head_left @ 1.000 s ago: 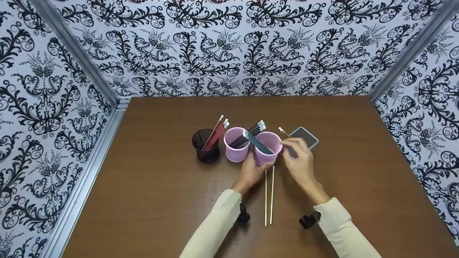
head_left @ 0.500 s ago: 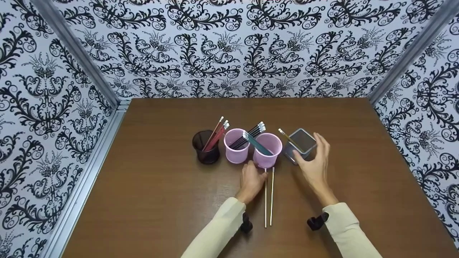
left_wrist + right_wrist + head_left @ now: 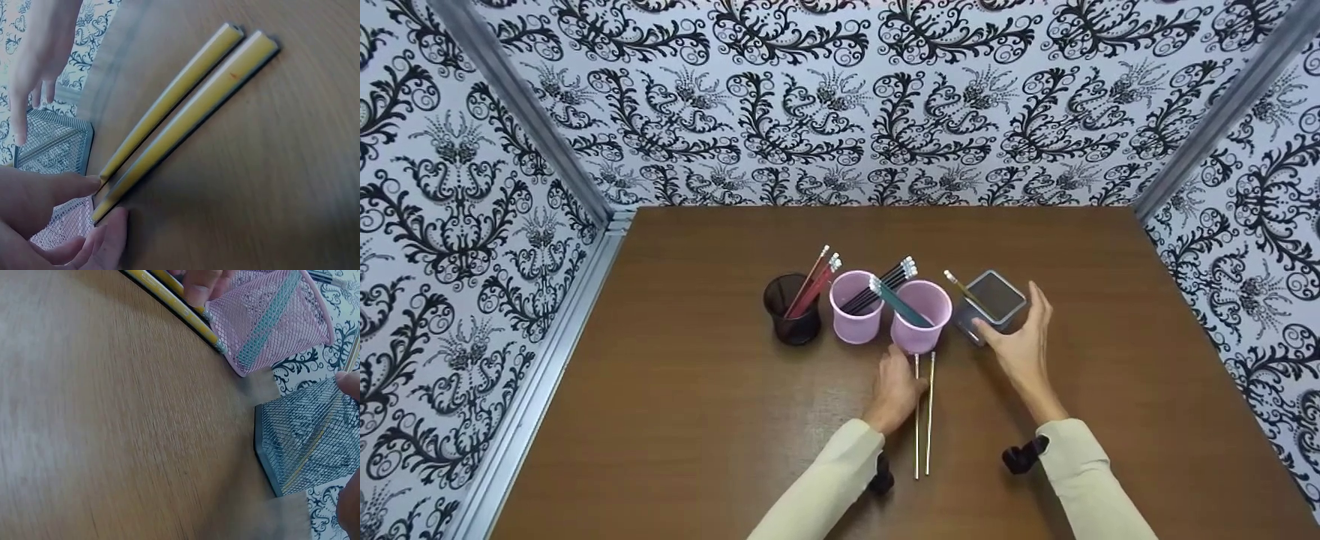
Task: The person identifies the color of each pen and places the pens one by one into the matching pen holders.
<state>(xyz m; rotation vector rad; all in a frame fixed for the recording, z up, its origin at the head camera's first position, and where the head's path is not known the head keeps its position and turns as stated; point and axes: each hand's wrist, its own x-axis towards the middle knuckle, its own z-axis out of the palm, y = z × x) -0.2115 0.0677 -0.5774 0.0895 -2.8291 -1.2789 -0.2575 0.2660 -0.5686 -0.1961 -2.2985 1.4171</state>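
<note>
Two yellow pencils (image 3: pixel 191 115) lie side by side on the table, eraser ends towards a pink mesh cup (image 3: pixel 921 315). My left hand (image 3: pixel 896 394) is at their eraser ends, in front of that cup. In the right wrist view, its thumb (image 3: pixel 198 292) lies against the left yellow pencil (image 3: pixel 163 277), with curled fingers on the far side. My right hand (image 3: pixel 1024 349) grips a square grey mesh cup (image 3: pixel 994 300), thumb on its near side and fingers round its right. One yellow pencil (image 3: pixel 964 291) leans inside this cup.
Teal pencils (image 3: pixel 901 304) lean in the nearer pink cup. Left of it stand a second pink cup (image 3: pixel 855 326) with black pencils (image 3: pixel 877 285) and a black mesh cup (image 3: pixel 795 330) with red pencils (image 3: pixel 817 285). Patterned walls (image 3: pixel 840 112) enclose the table's back and sides.
My left hand has left the pink cup and come down to the loose yellow pencils. My right hand has moved right, from beside the pink cup to round the grey mesh cup.
</note>
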